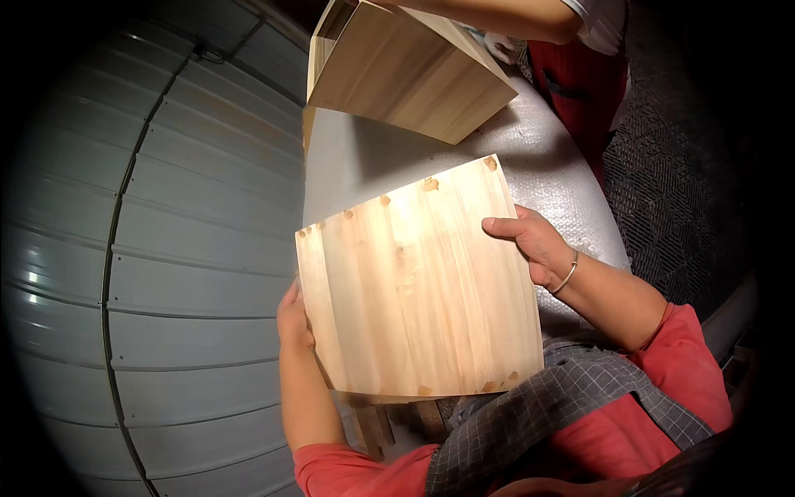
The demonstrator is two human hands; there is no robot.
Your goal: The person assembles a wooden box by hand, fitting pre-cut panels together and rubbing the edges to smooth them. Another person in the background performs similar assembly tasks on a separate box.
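Observation:
A pale, squarish wooden panel (414,290) faces up between my two hands, tilted over the near end of the worktable. Small brown filler-like patches dot its far and near edges. Whether it is a single board or one face of a box, I cannot tell. My left hand (294,319) grips the panel's left edge, its fingers partly hidden. At the right edge my right hand (534,240) holds on, thumb lying flat on the face and the other fingers behind. A bracelet (569,272) circles my right wrist.
White bubble wrap (571,199) covers the worktable. Beyond the panel stands a tilted wooden box (414,74), with a co-worker's arm (505,16) across it. A ribbed metal wall (199,248) runs along the left. Dark patterned flooring (662,199) lies to the right.

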